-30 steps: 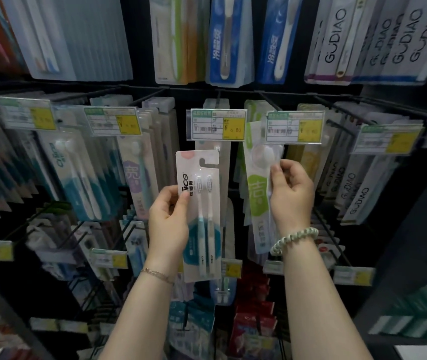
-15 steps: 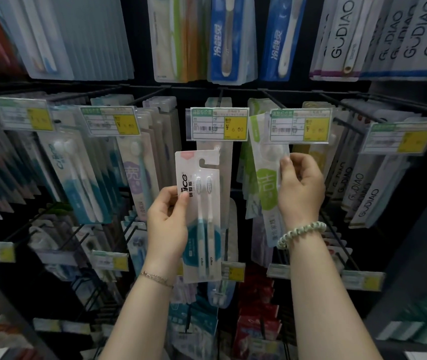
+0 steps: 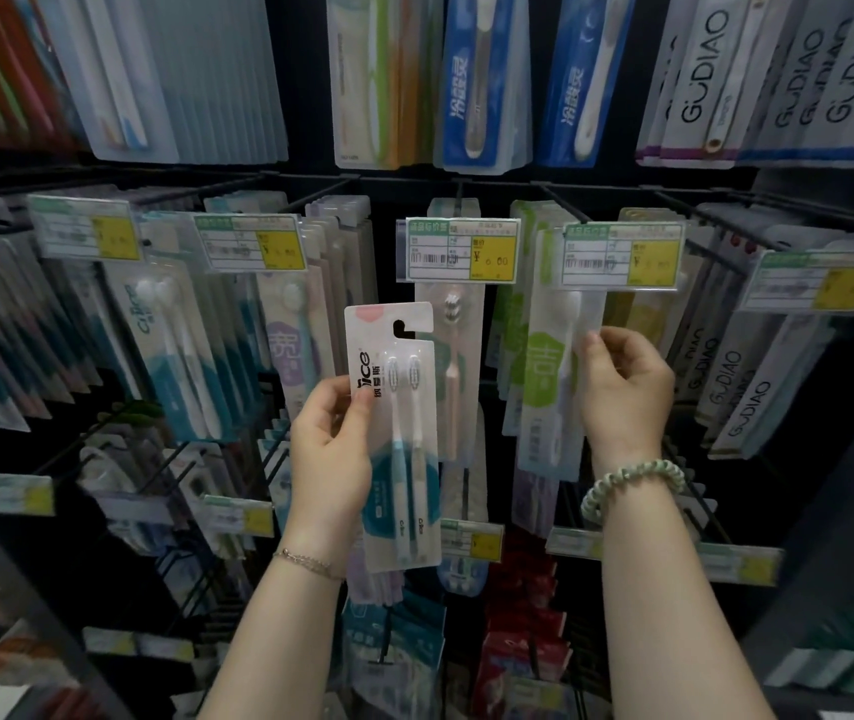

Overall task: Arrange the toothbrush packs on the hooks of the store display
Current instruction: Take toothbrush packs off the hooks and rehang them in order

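Note:
My left hand (image 3: 329, 449) holds a white two-brush toothbrush pack (image 3: 399, 433) upright by its left edge, in front of the display's middle column. Its hang slot at the top is free of any hook. My right hand (image 3: 619, 392) pinches the right edge of a green-and-white toothbrush pack (image 3: 544, 387) that hangs under a price tag (image 3: 622, 257). The top of that pack is hidden behind the tag, so I cannot tell how it sits on its hook (image 3: 562, 202).
Black wire hooks carry rows of toothbrush packs left, right, above and below. Price tags (image 3: 458, 251) stick out at the hook ends. GUDIAO packs (image 3: 726, 387) hang at the right. A pink-brush pack (image 3: 453, 387) hangs straight behind the held pack. Lower hooks (image 3: 191, 470) jut toward me.
My right hand has moved up and right with the green-and-white pack, bringing its top up behind the price tag. My left hand and its pack have barely shifted.

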A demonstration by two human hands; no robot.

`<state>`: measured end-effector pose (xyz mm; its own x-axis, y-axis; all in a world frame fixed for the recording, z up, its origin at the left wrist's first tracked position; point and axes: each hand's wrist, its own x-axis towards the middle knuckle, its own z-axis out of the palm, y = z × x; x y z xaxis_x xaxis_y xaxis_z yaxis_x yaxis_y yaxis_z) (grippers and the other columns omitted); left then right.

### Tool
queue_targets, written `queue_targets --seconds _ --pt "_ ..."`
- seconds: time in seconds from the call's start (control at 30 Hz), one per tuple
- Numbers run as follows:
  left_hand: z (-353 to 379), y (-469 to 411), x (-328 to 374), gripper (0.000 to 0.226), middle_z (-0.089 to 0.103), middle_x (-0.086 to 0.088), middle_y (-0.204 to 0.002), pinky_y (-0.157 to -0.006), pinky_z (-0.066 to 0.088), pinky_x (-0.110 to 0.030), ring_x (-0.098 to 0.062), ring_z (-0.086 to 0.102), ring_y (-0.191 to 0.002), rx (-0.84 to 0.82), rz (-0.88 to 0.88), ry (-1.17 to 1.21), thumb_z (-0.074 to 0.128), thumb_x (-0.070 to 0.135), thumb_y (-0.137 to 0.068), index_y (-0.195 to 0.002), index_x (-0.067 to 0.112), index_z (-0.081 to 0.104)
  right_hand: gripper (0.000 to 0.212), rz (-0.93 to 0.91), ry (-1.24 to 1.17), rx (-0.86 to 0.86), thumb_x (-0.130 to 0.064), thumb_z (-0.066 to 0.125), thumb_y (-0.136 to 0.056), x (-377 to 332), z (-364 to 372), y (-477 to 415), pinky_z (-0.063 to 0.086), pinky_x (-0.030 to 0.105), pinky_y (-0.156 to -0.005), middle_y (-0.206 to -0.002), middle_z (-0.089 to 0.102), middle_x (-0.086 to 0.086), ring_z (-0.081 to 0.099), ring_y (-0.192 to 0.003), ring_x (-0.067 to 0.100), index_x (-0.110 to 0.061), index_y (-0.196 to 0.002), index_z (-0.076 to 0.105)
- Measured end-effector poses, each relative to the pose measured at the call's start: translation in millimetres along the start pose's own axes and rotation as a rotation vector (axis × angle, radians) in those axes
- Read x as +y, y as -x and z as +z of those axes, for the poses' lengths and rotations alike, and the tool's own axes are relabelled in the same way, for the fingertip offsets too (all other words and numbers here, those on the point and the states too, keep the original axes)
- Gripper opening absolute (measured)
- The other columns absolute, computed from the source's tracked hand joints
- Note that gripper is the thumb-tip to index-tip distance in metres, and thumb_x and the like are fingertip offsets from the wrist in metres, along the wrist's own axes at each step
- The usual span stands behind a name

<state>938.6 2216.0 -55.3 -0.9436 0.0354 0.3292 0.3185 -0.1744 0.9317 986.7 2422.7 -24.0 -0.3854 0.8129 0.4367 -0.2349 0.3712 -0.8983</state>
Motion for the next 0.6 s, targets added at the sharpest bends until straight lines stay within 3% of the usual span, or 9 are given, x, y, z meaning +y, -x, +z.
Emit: queue_targets --seconds 0.1,0.2,0.33,0.5,0.6 --pt "-3.5 1.3 -0.1 0.017 0.068 0.005 -0.09 -0.082 0.051 -0.033 -0.012 0.06 -0.085 -0.008 0.004 -0.004 0.052 0.017 -0.1 -0.091 0.024 0.065 0.014 -0.001 0.084 0.06 -0.023 0.058 -0.094 7.7 -1.2 9.0 0.039 0.0 -0.06 -0.088 0.061 -0.008 0.054 -0.073 -0.007 -0.014 -0.103 0.064" --pt "-6.7 3.3 -1.1 0.017 0.068 0.005 -0.091 -0.081 0.051 -0.031 -0.01 0.061 -0.085 -0.009 0.008 -0.018 0.052 0.017 -0.1 -0.091 0.024 0.064 0.013 -0.11 0.196 0.065 -0.027 0.059 -0.092 13.8 -1.2 23.9 0.038 0.004 -0.059 -0.099 0.06 0.002 0.052 -0.073 0.0 -0.017 -0.101 0.057" --pt "-10.6 6.3 -5.0 0.015 0.069 -0.002 -0.095 -0.084 0.052 -0.037 -0.014 0.06 -0.087 -0.017 -0.003 -0.031 0.052 0.018 -0.1 -0.093 0.022 0.065 0.015 -0.324 0.368 -0.079 -0.025 0.06 -0.091 13.1 4.4 45.5 0.038 0.016 -0.058 -0.096 0.054 -0.003 0.048 -0.067 0.005 -0.013 -0.1 0.057" --pt "-22.7 13.2 -7.4 0.015 0.069 -0.001 -0.097 -0.087 0.052 -0.038 -0.015 0.062 -0.089 -0.046 0.0 -0.053 0.052 0.018 -0.1 -0.094 0.022 0.065 0.014 -0.504 0.49 -0.25 -0.022 0.06 -0.09 10.9 13.5 68.6 0.039 0.021 -0.068 -0.095 0.058 -0.003 0.054 -0.083 0.01 -0.013 -0.101 0.062" --pt "-36.3 18.6 -12.4 0.014 0.069 -0.005 -0.1 -0.088 0.052 -0.041 -0.024 0.064 -0.095 -0.059 -0.009 -0.071 0.051 0.018 -0.1 -0.098 0.018 0.065 0.015 -0.543 0.496 -0.333 -0.022 0.058 -0.09 11.5 22.9 87.6 0.045 0.026 -0.069 -0.094 0.059 -0.002 0.056 -0.088 0.015 -0.014 -0.102 0.062"
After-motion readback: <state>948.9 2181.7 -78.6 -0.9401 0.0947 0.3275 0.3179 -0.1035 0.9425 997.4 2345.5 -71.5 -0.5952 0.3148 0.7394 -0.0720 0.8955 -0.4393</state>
